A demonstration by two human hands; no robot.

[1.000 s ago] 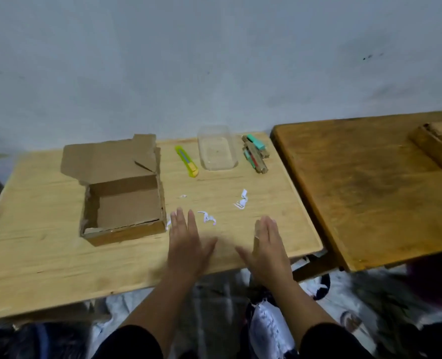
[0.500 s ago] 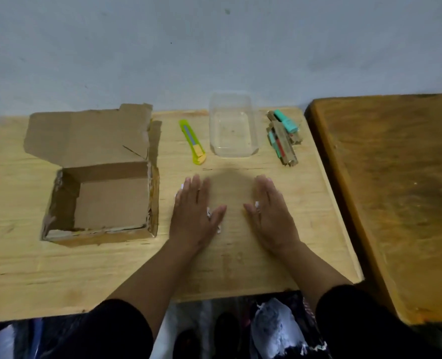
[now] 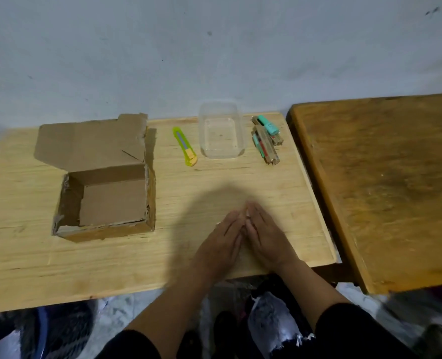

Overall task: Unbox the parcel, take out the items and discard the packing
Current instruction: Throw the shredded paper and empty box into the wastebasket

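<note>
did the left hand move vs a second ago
Yes. The left hand has slid right, away from the cardboard box, until its fingers meet the right hand.

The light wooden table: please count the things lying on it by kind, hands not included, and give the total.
Cardboard box, open and empty: 1
Utility knife, yellow-green: 1
Clear plastic container: 1
Staplers, lying in a small pile, teal and brown: 2, as far as the view shows
Total on the light wooden table: 5
</note>
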